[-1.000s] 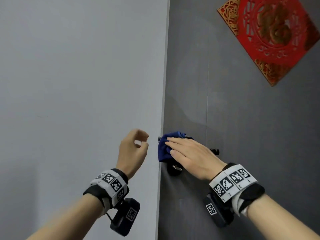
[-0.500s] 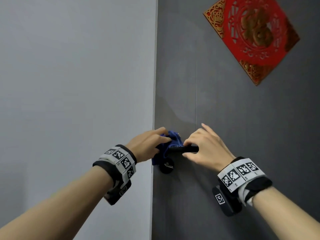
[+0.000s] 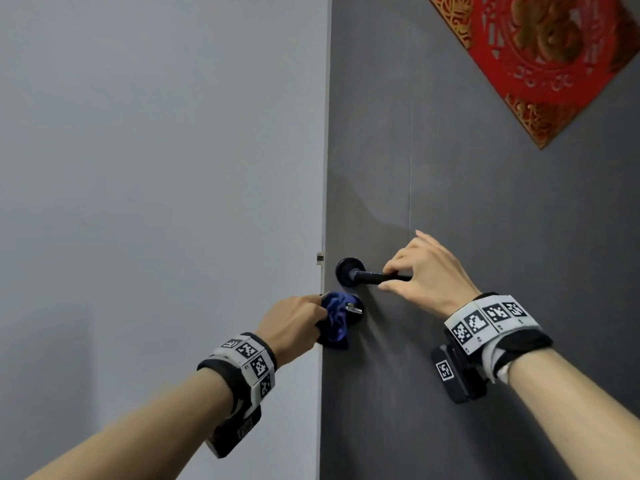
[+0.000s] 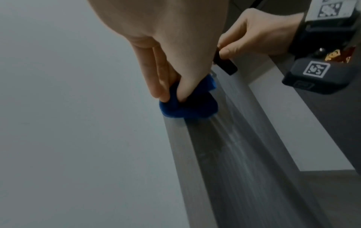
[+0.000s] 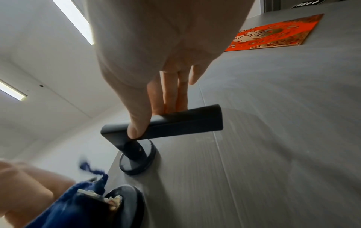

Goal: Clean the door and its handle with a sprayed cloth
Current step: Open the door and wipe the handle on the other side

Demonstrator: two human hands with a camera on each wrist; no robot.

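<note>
The blue cloth [image 3: 335, 319] is being held bunched in the left hand [image 3: 294, 322], its fingers curling round the wad and pinching it, and it is pressing against the round lock plate [image 3: 355, 311] at the door's edge, just below the handle [image 3: 372, 274]. A metal key or thumb-turn [image 5: 97, 196] is sticking out of that plate with the cloth wrapping part of it. The right hand [image 3: 424, 271] is pinching the black lever of the handle between thumb and fingers, the little finger lifting clear, and the lever is sitting roughly level. The dark grey door [image 3: 485, 237] is carrying a faint lighter smear above the handle, possibly damp, though that is a guess. To do this step well, the left hand should probably be working the cloth right round the plate and the metal piece, while the right is keeping the door steady by the lever; the lever itself then wants wiping where the fingers are now covering it. A red and gold paper ornament [image 3: 554, 60] is hanging higher up the door, cut off at the frame's edge, and a pale wall [image 3: 156, 202] is standing to the left. The plate's underside and the door's lower half are out of sight.
</note>
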